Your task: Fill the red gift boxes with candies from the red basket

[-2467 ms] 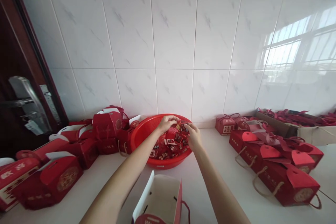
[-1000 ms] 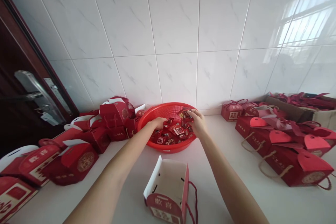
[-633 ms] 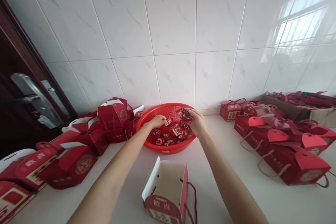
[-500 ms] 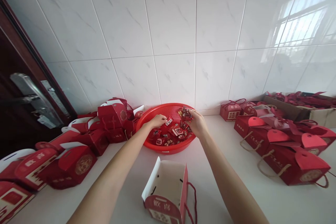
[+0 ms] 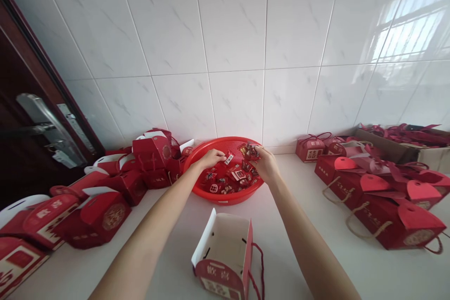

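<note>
A red plastic basket [image 5: 225, 199] with wrapped candies [image 5: 239, 174] at its bottom stands against the wall. Over its left part, my left hand [image 5: 213, 157] is closed on a small red candy packet [image 5: 228, 159] with a white label. My right hand [image 5: 264, 163], at the basket's right rim, is closed around several small wrapped candies [image 5: 251, 151]. Nearer to me an open red box [image 5: 221, 269] with a pale inside and a dark red cord handle stands on the white surface; nothing shows in it.
Red gift boxes [image 5: 101, 215] crowd the left side, some with raised flaps. More boxes with rope handles [image 5: 390, 215] stand at the right, before a carton of dark red ribbons [image 5: 404, 136]. A door handle [image 5: 49, 126] is at the far left.
The view has shifted slightly. My left hand and the labelled packet have moved a little up and right. My right hand stays at the rim with its candies.
</note>
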A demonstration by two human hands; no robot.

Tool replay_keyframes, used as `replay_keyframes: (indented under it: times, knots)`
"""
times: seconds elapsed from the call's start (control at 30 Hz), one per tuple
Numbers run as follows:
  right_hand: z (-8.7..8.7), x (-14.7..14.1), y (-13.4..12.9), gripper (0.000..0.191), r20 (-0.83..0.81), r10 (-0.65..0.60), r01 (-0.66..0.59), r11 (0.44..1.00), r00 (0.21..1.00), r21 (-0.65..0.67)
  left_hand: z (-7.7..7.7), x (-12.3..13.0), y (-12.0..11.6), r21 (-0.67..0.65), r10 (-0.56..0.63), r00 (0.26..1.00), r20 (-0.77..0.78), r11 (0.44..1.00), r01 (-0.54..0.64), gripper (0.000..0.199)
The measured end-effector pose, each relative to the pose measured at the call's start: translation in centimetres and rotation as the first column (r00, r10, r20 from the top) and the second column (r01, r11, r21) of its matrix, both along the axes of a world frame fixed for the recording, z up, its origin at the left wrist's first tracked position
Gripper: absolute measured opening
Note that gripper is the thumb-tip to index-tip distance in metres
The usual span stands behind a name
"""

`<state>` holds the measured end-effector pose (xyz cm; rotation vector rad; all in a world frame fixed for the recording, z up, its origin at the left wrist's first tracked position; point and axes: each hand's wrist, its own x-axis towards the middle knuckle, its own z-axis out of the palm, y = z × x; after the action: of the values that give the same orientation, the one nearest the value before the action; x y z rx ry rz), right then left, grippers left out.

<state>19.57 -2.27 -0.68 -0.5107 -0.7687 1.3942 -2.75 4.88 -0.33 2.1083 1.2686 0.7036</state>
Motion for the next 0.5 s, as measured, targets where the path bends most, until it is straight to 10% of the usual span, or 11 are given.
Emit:
replay_keyframes:
  times: [0.5]
  knots:
    - [-0.2, 0.3, 0.2, 0.019, -0.016, -0.008, 0.008, 1.000, 1.000, 0.013, 1.7, 1.2, -0.9, 0.036, 0.087, 0.986, 0.143, 0.995, -0.093, 0.019]
